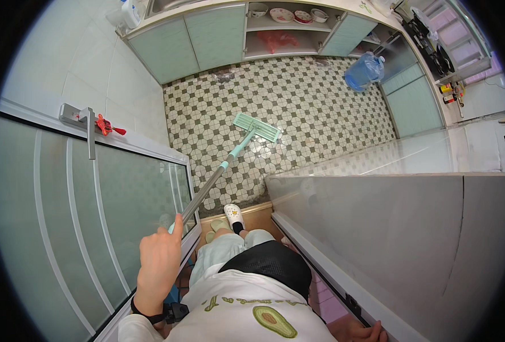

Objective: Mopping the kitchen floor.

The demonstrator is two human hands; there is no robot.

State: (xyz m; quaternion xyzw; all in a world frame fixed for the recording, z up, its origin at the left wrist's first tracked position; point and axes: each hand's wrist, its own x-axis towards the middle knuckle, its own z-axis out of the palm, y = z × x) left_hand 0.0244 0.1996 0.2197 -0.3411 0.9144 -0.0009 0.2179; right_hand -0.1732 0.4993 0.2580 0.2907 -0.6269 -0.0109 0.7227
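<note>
A flat mop with a pale green head [256, 127] lies against the patterned tile floor, its metal pole [205, 188] slanting back toward me. My left hand [160, 256] is closed around the upper end of that pole, index finger stretched along it, beside the edge of the glass door [120, 213]. At the bottom right, my right hand [365, 332] is partly in view, its fingers at the white door frame [342, 278]; whether they grip it is unclear.
Low green cabinets [214, 38] line the far side, one open with bowls [282, 15] and a red plastic bag [277, 40]. A blue water jug [364, 72] stands on the floor at right. A raised threshold [256, 210] lies by my feet; a wall [363, 222] is to the right.
</note>
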